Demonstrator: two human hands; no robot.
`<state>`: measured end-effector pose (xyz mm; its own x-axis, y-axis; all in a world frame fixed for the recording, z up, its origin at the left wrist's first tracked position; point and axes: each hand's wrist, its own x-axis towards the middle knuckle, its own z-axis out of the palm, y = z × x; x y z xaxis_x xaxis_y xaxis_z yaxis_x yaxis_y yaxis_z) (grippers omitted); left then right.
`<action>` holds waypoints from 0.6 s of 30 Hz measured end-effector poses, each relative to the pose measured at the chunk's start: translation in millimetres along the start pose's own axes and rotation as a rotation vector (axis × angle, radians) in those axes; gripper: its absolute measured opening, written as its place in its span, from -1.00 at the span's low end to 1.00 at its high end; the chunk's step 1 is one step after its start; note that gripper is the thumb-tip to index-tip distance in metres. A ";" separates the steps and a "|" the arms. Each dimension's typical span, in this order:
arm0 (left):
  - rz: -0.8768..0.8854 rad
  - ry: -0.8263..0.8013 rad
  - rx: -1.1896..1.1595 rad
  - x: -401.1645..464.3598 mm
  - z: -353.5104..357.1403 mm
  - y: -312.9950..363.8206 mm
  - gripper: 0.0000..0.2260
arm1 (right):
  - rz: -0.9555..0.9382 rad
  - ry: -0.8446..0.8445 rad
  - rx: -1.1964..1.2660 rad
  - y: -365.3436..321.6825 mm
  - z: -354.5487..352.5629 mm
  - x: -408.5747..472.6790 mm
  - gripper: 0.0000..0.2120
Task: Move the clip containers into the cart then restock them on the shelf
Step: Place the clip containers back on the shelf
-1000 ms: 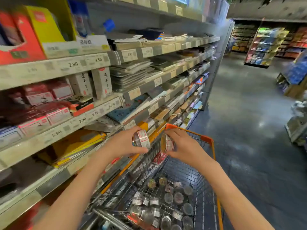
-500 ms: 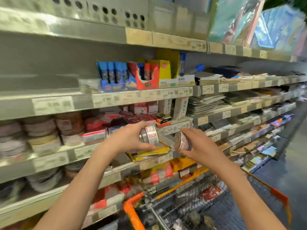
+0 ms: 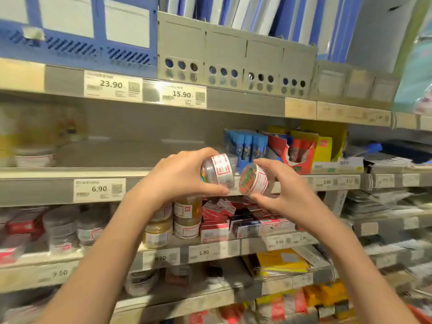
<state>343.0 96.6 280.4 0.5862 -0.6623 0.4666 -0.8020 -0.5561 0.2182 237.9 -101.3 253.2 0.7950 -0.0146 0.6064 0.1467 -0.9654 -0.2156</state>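
While raised before the shelf, two clip containers, one in left fingers, one in right fingers.

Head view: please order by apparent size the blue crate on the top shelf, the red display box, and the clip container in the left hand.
1. blue crate, by far the largest, although cut off by the frame.
2. red display box.
3. clip container in the left hand; it is nearer the camera, so it looks larger than it is.
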 end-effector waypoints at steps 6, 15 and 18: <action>-0.072 0.070 0.033 6.2 -30.7 -52.0 -0.38 | -0.037 0.031 0.094 -30.3 26.9 52.3 -0.38; -0.271 -0.023 -0.130 27.7 -48.1 -126.7 -0.32 | -0.017 0.015 0.076 -51.1 68.2 111.1 -0.43; -0.201 0.039 -0.080 32.6 -46.4 -146.5 -0.43 | 0.021 -0.008 0.076 -55.3 81.4 123.2 -0.39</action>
<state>474.2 179.8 303.4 0.7318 -0.5213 0.4390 -0.6767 -0.6323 0.3771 375.6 -28.6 277.6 0.8030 -0.0322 0.5952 0.1739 -0.9425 -0.2856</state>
